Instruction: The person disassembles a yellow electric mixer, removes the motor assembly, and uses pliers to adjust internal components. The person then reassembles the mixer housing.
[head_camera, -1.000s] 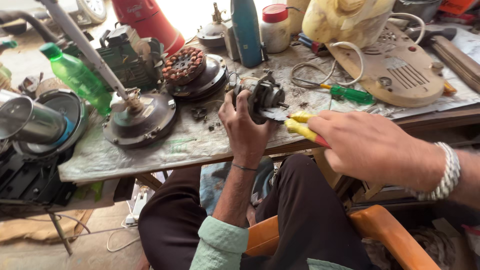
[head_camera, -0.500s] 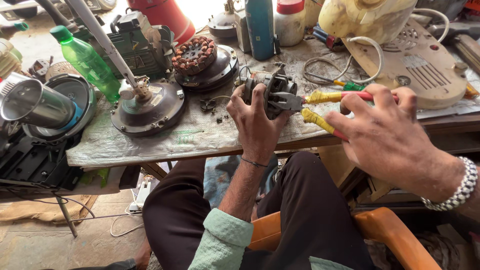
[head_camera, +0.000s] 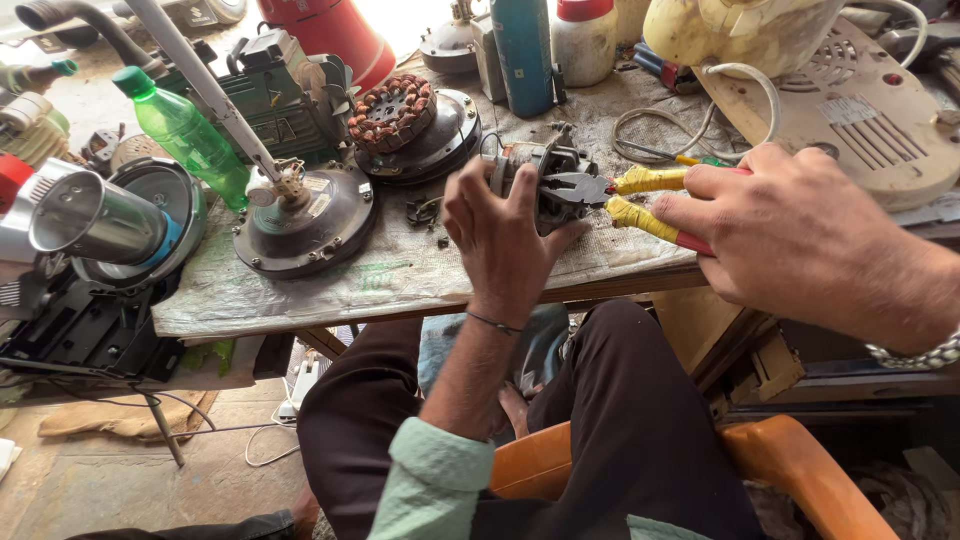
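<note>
pliers (head_camera: 600, 190): one, long axis sideways, nose pointing at left hand
left hand (head_camera: 505, 235): grips one motor (head_camera: 545, 175)
right hand (head_camera: 800, 235): grips pliers handles

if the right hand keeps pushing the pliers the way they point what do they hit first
Most likely the small motor that the left hand holds: the pliers in the right hand already have their tips at it.

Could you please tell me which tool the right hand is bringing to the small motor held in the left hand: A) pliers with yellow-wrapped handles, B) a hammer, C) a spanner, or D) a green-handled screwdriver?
A: the right hand grips pliers with yellow-wrapped handles, whose steel nose meets the small grey metal motor steadied by the left hand.
</note>
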